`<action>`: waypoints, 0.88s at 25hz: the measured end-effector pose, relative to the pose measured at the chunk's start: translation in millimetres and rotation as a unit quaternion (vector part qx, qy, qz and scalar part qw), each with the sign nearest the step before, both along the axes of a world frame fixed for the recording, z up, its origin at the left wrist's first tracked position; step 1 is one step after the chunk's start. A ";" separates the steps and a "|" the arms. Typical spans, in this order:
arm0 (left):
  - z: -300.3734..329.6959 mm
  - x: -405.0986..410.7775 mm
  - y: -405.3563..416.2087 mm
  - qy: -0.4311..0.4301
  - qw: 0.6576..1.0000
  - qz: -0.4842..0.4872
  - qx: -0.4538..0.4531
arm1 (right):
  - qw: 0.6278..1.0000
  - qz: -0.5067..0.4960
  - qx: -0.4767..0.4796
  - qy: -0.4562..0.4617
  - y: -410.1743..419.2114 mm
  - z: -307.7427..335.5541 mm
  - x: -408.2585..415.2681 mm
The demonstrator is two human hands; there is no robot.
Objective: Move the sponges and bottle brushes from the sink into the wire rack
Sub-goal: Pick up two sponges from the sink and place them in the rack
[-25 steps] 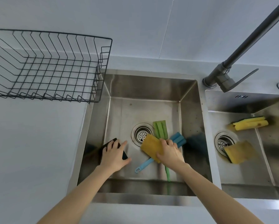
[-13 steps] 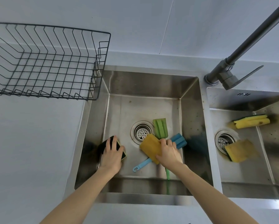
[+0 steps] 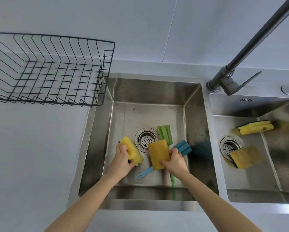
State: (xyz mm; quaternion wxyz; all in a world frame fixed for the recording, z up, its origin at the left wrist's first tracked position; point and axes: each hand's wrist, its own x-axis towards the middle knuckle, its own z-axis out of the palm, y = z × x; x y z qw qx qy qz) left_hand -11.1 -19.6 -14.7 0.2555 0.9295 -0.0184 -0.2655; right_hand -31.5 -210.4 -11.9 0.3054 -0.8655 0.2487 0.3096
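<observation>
In the left sink basin [image 3: 150, 91] my left hand [image 3: 122, 158] grips a yellow sponge [image 3: 134, 151] with a dark scouring back, lifted and turned yellow side up. My right hand [image 3: 175, 160] holds an orange-yellow sponge [image 3: 158, 153] raised over the drain. Under it lie a blue bottle brush [image 3: 182, 148] and a green bottle brush [image 3: 164, 133], their handles crossing on the basin floor. The black wire rack [image 3: 53, 71] stands empty on the counter at the left, behind the sink.
The right basin [image 3: 251, 108] holds a yellow sponge [image 3: 256, 127] at the back and an orange-yellow sponge [image 3: 244, 156] beside its drain. A dark faucet [image 3: 241, 64] rises between the basins, angled up to the right. White counter spreads to the left.
My left hand has closed on the dark-backed sponge, lifted it and flipped its yellow side up. My right hand has raised the orange-yellow sponge off the brushes.
</observation>
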 end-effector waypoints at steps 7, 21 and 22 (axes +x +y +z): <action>5.0 0.0 -1.1 0.111 0.987 0.106 -0.042 | 0.996 -0.069 0.058 0.007 5.5 2.9 -4.2; 41.8 -3.7 9.5 -0.012 0.988 0.120 -0.091 | 0.981 -0.141 0.101 -0.090 0.1 43.6 -0.1; 46.5 -4.2 9.1 -0.026 0.988 0.120 -0.099 | 0.979 -0.146 0.103 -0.100 -1.2 47.6 -0.5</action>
